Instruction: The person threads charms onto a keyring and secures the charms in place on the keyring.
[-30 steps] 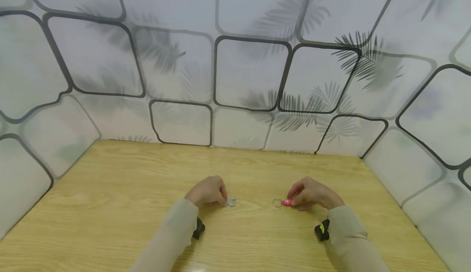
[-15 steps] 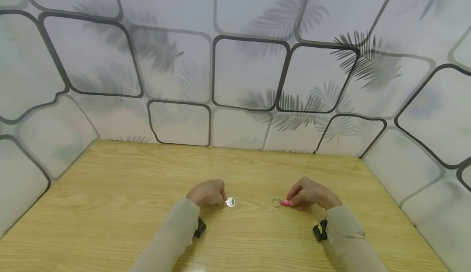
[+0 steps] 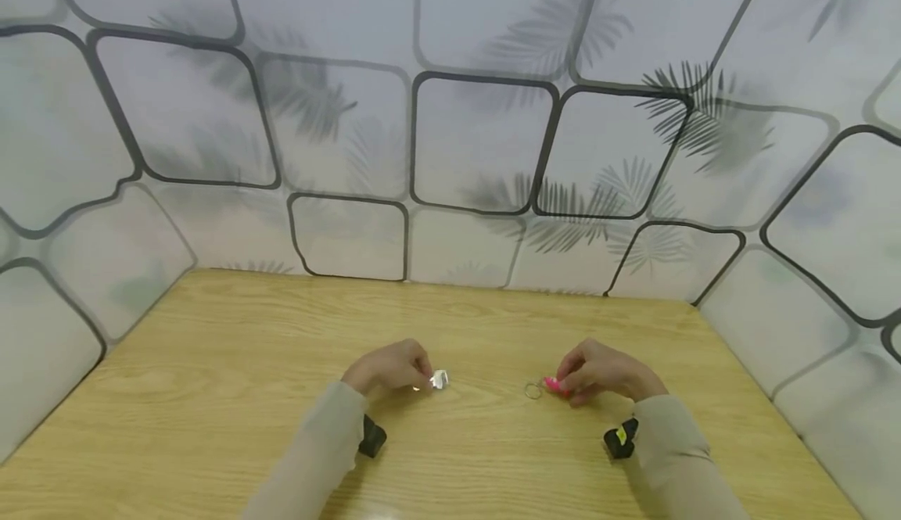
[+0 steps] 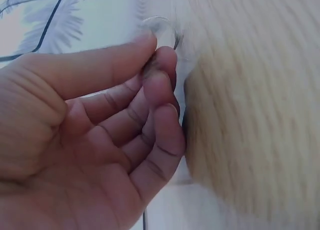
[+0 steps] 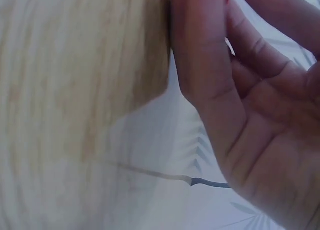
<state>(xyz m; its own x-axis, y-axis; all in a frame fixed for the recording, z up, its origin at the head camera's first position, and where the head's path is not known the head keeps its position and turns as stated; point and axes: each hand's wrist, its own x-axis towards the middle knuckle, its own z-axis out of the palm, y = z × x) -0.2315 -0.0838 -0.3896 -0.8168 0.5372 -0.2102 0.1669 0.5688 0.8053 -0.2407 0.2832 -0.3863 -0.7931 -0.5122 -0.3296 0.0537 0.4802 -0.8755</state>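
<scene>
Pink keychain charm, pinched at your right hand's fingertips! Its long axis slanted a little, and its thin metal ring led off the inner end, pointing across towards your left hand. Over there you had a shiny metal piece pinched between thumb and fingers, poking out on the side that faced the charm. So the two faced each other, well apart, bare tabletop between them, the right hand obviously nearer the charm because it held it. The left wrist view caught a wire loop beyond your thumb tip; whether the metal piece was a key, you couldn't tell through the glare. Both hands hung low; whether either piece touched the wood wasn't clear. Behind everything stood the leaf-patterned backdrop.
</scene>
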